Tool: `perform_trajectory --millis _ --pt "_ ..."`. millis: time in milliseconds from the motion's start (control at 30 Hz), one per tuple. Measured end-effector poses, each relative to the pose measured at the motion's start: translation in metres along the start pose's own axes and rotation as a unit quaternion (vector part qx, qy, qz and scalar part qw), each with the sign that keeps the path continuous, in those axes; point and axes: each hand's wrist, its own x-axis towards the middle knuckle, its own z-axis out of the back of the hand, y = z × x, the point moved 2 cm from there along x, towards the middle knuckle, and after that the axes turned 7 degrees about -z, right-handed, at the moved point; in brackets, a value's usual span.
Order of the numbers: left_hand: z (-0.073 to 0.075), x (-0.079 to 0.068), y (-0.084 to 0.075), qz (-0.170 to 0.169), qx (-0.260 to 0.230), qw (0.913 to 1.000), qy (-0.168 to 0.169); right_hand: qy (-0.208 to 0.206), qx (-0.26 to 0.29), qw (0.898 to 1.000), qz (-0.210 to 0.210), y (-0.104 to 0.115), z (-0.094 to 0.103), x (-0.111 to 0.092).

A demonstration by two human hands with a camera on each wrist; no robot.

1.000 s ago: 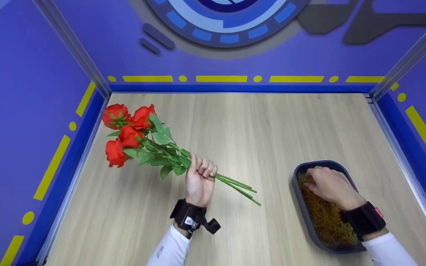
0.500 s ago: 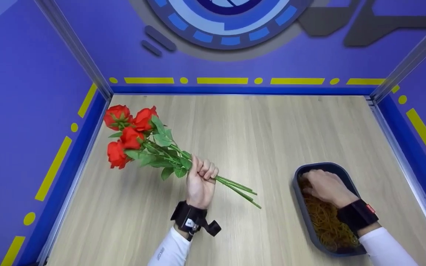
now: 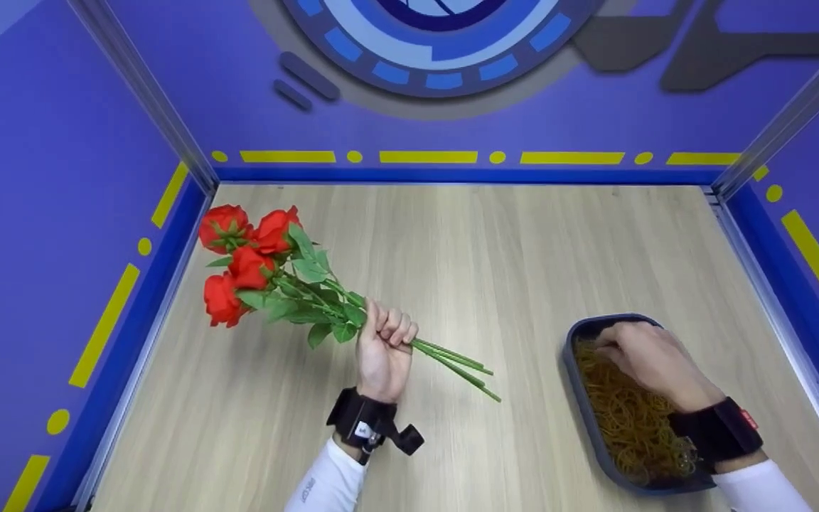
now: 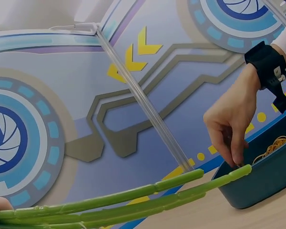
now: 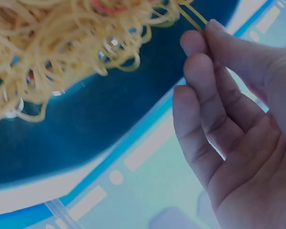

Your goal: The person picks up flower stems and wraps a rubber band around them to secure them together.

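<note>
My left hand (image 3: 385, 355) grips several red artificial roses (image 3: 249, 267) by their green stems (image 3: 461, 363). The blooms point to the far left, and the cut ends stick out to the right of my fist. On the right, my right hand (image 3: 655, 363) reaches over a dark blue oblong box (image 3: 581, 398) holding a heap of yellowish rubber bands (image 3: 630, 427). In the right wrist view, thumb and index finger pinch a thin yellow rubber band (image 5: 194, 18) at the heap's edge. Those fingertips are partly hidden in the head view.
A light wooden tabletop (image 3: 495, 270) lies under everything. Blue-purple panels (image 3: 416, 128) with yellow marks enclose it at the back and both sides, joined by metal corner posts (image 3: 161, 107). Black bands (image 3: 715, 430) with cameras sit on both wrists.
The right hand went slightly deeper into the box, then drew back up and to the right, with its fingertips pinched. The left hand and roses have stayed nearly still.
</note>
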Motion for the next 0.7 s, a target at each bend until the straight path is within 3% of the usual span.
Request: perform_trajectory --millis 367,700 --pt "-0.004 0.0 -0.001 -0.011 -0.004 0.9998 0.015 -0.115 0.046 0.992 0.026 0.002 0.034 -0.011" --pt "-0.01 0.0 -0.005 -0.013 -0.014 0.9998 0.003 -0.173 0.059 0.982 0.05 0.026 0.056 -0.017"
